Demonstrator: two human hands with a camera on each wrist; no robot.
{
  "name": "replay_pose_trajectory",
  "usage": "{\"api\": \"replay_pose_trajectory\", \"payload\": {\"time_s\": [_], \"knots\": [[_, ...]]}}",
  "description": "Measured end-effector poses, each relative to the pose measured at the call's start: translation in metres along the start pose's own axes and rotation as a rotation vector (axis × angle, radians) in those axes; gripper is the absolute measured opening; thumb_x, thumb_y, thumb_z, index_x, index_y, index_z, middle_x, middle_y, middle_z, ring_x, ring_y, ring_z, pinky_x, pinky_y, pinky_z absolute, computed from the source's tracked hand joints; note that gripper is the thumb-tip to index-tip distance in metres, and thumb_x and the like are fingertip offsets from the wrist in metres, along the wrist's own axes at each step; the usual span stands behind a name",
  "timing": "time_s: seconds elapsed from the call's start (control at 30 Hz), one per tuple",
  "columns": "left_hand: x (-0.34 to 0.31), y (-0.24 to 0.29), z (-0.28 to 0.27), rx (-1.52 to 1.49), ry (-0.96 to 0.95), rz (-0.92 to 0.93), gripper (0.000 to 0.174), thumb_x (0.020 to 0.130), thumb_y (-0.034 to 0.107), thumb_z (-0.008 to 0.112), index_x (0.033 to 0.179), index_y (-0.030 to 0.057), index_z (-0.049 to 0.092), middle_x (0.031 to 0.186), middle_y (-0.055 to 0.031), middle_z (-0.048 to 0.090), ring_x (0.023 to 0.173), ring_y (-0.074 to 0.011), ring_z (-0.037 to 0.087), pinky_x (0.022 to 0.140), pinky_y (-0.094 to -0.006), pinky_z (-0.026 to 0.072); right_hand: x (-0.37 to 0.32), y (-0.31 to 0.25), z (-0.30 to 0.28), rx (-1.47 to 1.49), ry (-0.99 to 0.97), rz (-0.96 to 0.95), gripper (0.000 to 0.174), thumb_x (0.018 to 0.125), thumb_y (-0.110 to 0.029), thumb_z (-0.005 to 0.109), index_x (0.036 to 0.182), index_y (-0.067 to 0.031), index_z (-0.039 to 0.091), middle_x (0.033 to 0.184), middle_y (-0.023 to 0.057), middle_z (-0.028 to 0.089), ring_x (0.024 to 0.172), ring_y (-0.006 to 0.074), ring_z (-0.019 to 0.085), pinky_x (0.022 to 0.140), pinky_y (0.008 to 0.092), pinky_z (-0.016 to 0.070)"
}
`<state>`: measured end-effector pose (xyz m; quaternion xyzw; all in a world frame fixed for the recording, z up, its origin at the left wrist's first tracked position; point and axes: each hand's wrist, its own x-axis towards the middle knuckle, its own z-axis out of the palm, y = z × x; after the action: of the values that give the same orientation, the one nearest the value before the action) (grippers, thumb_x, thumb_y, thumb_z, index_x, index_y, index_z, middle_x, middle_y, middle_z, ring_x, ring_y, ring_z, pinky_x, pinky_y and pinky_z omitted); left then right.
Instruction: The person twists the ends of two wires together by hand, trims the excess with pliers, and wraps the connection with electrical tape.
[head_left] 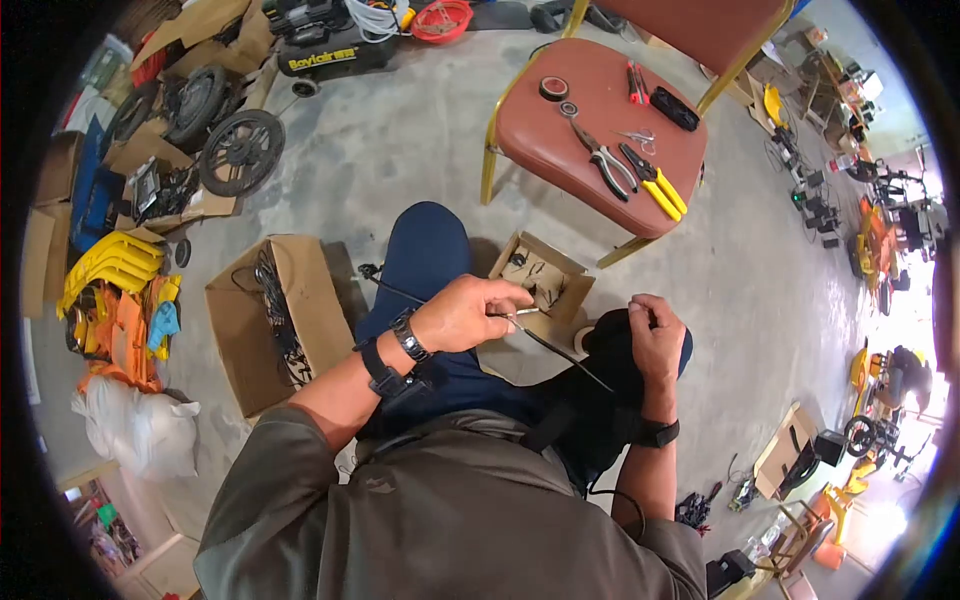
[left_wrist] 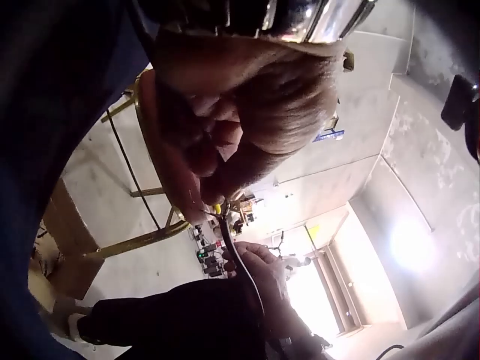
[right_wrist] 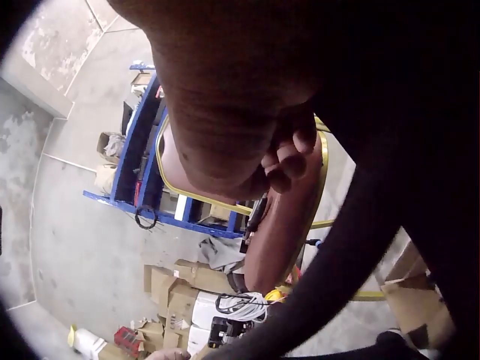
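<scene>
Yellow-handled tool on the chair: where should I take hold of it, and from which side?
I'd grip the yellow-handled tool around both handles, reaching down from the person's side with the right hand. It lies flat on the seat, handles towards the seat edge nearer that hand, dark head pointing away. The grey-handled pliers lie just to its left.

And there it was, up at the top left of the head view: bold yellow lettering [head_left: 322, 60] across the side of a black tank [head_left: 366, 58], and it read "Bayfair", or very close to it! A few more yellow characters ran on right behind the name, on that same dark side, but they were too small and blurred to call. That tank carried the one brand name that came through legibly, yellow on black.
</scene>
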<state>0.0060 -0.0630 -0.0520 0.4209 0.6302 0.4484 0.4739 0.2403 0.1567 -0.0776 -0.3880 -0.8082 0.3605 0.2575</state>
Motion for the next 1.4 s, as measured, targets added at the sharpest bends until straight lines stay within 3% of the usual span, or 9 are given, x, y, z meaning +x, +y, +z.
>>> {"api": "replay_pose_trajectory", "payload": {"time_s": [0.27, 0.53, 0.77, 0.87, 0.97, 1.4], "knots": [[0.000, -0.003, 0.002, 0.042, 0.046, -0.010, 0.039, 0.084, 0.001, 0.072, 0.122, 0.0038, 0.068, 0.090, -0.0006, 0.070, 0.072, -0.0053, 0.058, 0.066, -0.0238, 0.0491, -0.004, -0.003, -0.003, -0.061, -0.011, -0.050, 0.010, 0.087, -0.010, 0.070, 0.095, -0.0027, 0.071, 0.070, 0.0121, 0.063, 0.061, 0.0173, 0.061, 0.063, 0.0301, 0.0507], [0.002, -0.006, 0.005, -0.061, 0.142, 0.019, 0.033, 0.087, 0.003, 0.074, 0.120, 0.0006, 0.068, 0.090, 0.0001, 0.069, 0.074, -0.0038, 0.058, 0.067, -0.0222, 0.0491, -0.003, -0.002, -0.001, -0.045, -0.017, -0.056, 0.010, 0.088, -0.009, 0.070, 0.095, -0.0029, 0.070, 0.072, 0.0114, 0.064, 0.061, 0.0178, 0.061, 0.064, 0.0296, 0.0517], [0.011, 0.001, -0.006, -0.431, 0.023, -0.029, 0.039, 0.087, -0.001, 0.073, 0.125, -0.0004, 0.064, 0.094, -0.0039, 0.071, 0.084, -0.0077, 0.064, 0.073, -0.0232, 0.0525, -0.003, -0.002, -0.001, -0.052, -0.018, -0.053, 0.009, 0.088, -0.008, 0.069, 0.095, -0.0032, 0.070, 0.070, 0.0099, 0.062, 0.060, 0.0157, 0.058, 0.064, 0.0287, 0.0509], [0.010, 0.004, -0.012, -0.457, -0.020, -0.042, 0.043, 0.085, -0.005, 0.071, 0.126, -0.0001, 0.063, 0.096, -0.0050, 0.071, 0.087, -0.0090, 0.065, 0.075, -0.0235, 0.0526, -0.002, 0.000, -0.001, -0.057, -0.020, -0.063, 0.009, 0.088, -0.008, 0.069, 0.095, -0.0037, 0.070, 0.069, 0.0100, 0.062, 0.060, 0.0161, 0.058, 0.063, 0.0290, 0.0510], [0.011, -0.002, -0.007, -0.476, 0.010, 0.033, 0.044, 0.083, -0.008, 0.070, 0.126, 0.0000, 0.063, 0.097, -0.0055, 0.071, 0.087, -0.0092, 0.066, 0.077, -0.0236, 0.0523, -0.002, 0.001, 0.000, -0.055, -0.024, -0.058, 0.009, 0.088, -0.009, 0.069, 0.095, -0.0038, 0.070, 0.070, 0.0106, 0.063, 0.060, 0.0167, 0.059, 0.064, 0.0295, 0.0513], [0.010, 0.005, -0.005, -0.351, 0.040, -0.020, 0.040, 0.084, -0.005, 0.071, 0.124, -0.0004, 0.064, 0.095, -0.0016, 0.069, 0.085, -0.0062, 0.063, 0.075, -0.0219, 0.0505, -0.003, 0.000, -0.002, -0.052, -0.043, -0.048, 0.011, 0.087, -0.009, 0.070, 0.097, -0.0028, 0.070, 0.078, 0.0135, 0.068, 0.065, 0.0210, 0.065, 0.065, 0.0312, 0.0530]]}}
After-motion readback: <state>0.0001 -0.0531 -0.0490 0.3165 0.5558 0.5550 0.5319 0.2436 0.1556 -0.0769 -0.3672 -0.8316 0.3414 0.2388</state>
